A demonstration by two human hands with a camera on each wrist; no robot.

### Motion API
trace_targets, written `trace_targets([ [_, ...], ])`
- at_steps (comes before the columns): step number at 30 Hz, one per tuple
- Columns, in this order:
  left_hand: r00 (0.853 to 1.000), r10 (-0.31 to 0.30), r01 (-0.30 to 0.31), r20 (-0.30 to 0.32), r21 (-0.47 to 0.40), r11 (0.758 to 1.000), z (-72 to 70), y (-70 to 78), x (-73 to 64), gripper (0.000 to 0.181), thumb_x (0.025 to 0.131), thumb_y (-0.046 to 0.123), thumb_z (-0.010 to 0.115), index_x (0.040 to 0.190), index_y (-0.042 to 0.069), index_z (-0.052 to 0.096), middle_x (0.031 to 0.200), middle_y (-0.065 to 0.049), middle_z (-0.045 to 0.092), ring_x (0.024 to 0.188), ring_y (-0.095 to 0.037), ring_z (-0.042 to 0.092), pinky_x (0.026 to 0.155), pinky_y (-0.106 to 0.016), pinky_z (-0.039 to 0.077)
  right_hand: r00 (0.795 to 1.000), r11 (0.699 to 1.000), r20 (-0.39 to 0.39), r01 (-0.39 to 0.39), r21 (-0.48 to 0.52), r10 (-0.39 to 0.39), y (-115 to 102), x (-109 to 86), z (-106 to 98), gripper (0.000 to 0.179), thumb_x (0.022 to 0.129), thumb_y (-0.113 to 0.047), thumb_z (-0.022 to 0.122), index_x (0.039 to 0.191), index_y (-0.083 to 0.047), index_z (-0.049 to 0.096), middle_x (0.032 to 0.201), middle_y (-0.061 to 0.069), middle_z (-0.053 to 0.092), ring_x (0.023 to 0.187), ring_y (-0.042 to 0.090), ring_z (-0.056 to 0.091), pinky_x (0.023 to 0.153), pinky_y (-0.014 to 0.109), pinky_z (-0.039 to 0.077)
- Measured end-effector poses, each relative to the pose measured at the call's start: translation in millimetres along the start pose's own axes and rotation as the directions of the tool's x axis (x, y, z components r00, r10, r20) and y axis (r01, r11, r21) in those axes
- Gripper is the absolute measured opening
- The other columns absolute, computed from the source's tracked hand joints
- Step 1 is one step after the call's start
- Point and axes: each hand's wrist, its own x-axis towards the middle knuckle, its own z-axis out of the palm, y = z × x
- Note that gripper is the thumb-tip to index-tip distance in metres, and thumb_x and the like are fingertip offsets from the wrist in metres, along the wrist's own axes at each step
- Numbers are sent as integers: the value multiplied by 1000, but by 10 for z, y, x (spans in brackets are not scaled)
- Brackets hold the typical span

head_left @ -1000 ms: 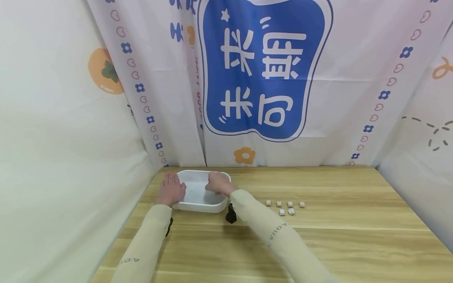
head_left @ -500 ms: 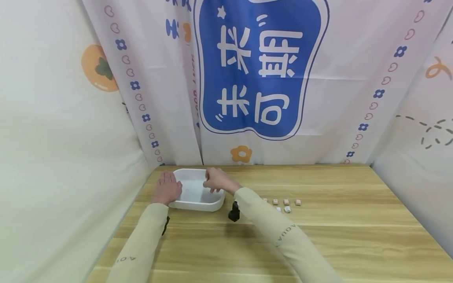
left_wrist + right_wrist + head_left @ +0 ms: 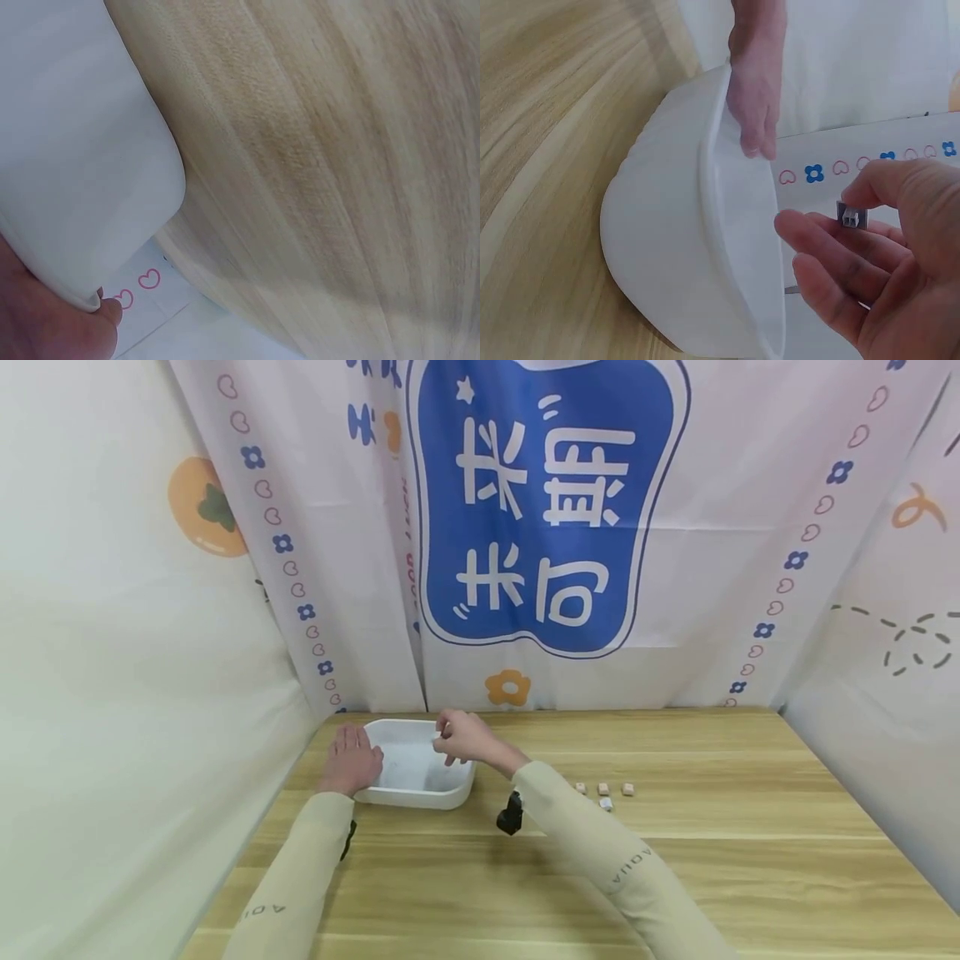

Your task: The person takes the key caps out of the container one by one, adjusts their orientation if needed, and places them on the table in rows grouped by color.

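A white plastic tub (image 3: 420,799) stands at the back left of the wooden table. My left hand (image 3: 352,768) rests on its left rim, fingers straight and pointing away, thumb side toward the inside. In the left wrist view, that hand's fingertips meet the tub's rim at the corner. My right hand (image 3: 468,739) is over the tub's right end. Between its thumb and fingers it pinches a small grey square piece that looks like a keycap (image 3: 852,217), its underside socket facing the right wrist camera. Its other fingers are loosely bent above the rim.
Several small white and pinkish keycap-like blocks (image 3: 603,789) lie on the table to the right, partly covered by the right sleeve (image 3: 592,843). A black device (image 3: 510,814) is at the right wrist. A printed cloth (image 3: 712,610) hangs behind the table (image 3: 712,893).
My right hand has risen from inside the tub toward its right rim, and the forearm has swung right. The left hand stays on the rim. The head view has shifted slightly.
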Motion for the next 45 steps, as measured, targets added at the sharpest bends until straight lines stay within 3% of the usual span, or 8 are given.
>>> trace_targets([
  [8,1000,5,-5,-1,3,1000,37,-21,-8,70,104,33,20,150,-16,2,156,-39,-7,147,-53,-5,121,-62,1,999,998,-25,43,48,-42,102,-200,-85,17,91,-18,61,105,-11,54,85,3,76,67,21,74,56,34,60],
  [14,1000,2,-2,-18,-5,1000,36,-35,-8,69,103,31,22,149,-17,4,156,-40,-6,147,-53,-5,121,-62,0,995,994,-46,96,57,-94,171,-318,-162,18,91,-20,62,104,-10,55,92,9,77,67,22,74,55,33,59],
  [23,1000,9,-9,-26,4,1000,32,-58,8,69,103,31,22,149,-17,3,156,-39,-5,147,-54,-4,122,-62,1,988,986,-56,146,81,-142,216,-452,-247,21,93,-23,61,108,-10,54,92,4,77,69,21,73,56,30,59],
  [34,1000,2,-2,-12,11,1000,66,-45,52,70,103,33,19,150,-16,3,158,-38,-5,147,-52,-6,122,-61,0,987,979,-65,156,132,-149,362,-705,-341,23,96,-20,59,113,-6,54,96,10,75,68,22,71,55,30,57],
  [38,1000,5,-5,-16,5,1000,62,-43,58,70,103,32,20,150,-17,2,158,-38,-5,147,-52,-7,122,-61,0,986,976,-90,154,154,-141,382,-803,-398,21,96,-21,59,112,-8,54,97,9,75,70,28,72,56,34,58],
  [41,1000,10,-10,-21,2,1000,63,-45,61,70,103,31,21,149,-17,3,158,-38,-5,147,-53,-7,122,-62,1,982,977,-114,163,136,-147,396,-880,-440,20,96,-21,61,110,-8,56,96,9,74,69,30,72,56,34,58],
  [45,1000,14,-14,-27,4,1000,71,-55,60,70,103,31,22,149,-18,3,157,-39,-5,147,-53,-5,122,-62,1,974,988,-179,151,38,-142,427,-991,-487,19,94,-23,64,109,-11,62,92,4,71,63,18,67,54,28,56],
])
